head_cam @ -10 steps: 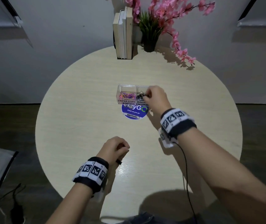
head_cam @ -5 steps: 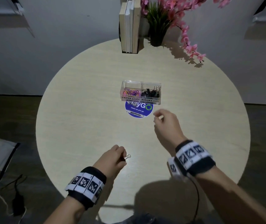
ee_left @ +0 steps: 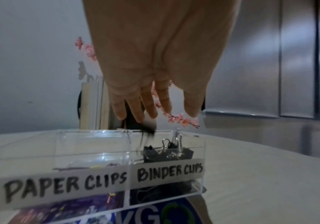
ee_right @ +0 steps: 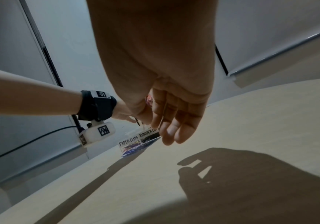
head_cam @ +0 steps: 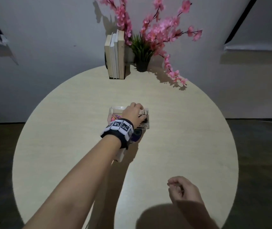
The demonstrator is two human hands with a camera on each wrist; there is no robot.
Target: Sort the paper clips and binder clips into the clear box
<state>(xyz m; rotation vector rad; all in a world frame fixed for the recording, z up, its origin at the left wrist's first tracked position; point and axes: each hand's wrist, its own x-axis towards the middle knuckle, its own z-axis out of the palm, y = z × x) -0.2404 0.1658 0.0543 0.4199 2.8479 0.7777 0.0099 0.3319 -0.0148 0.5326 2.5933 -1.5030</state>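
Note:
The clear box (head_cam: 146,128) sits mid-table with two compartments labelled PAPER CLIPS and BINDER CLIPS. Coloured paper clips (head_cam: 115,116) lie in the left compartment, and a heap of black binder clips (ee_left: 167,151) fills the right one. My left hand (head_cam: 136,111) hovers over the box (ee_left: 98,151), fingers pointing down and spread from the thumb. A blurred black binder clip (ee_left: 148,128) hangs in the air just under the fingertips (ee_left: 139,116), above the binder clip side near the divider. My right hand (head_cam: 179,189) is above the table's near edge, fingers loosely curled and holding nothing (ee_right: 172,133).
A round blue sticker (head_cam: 137,134) lies under the box's front. Upright books (head_cam: 115,55) and a potted plant with pink blossoms (head_cam: 141,52) stand at the far edge of the round table (head_cam: 66,129). A dark floor surrounds it.
My left hand carried a binder clip from the near edge to the box and has let it go. My right hand drew back from the box to the near edge.

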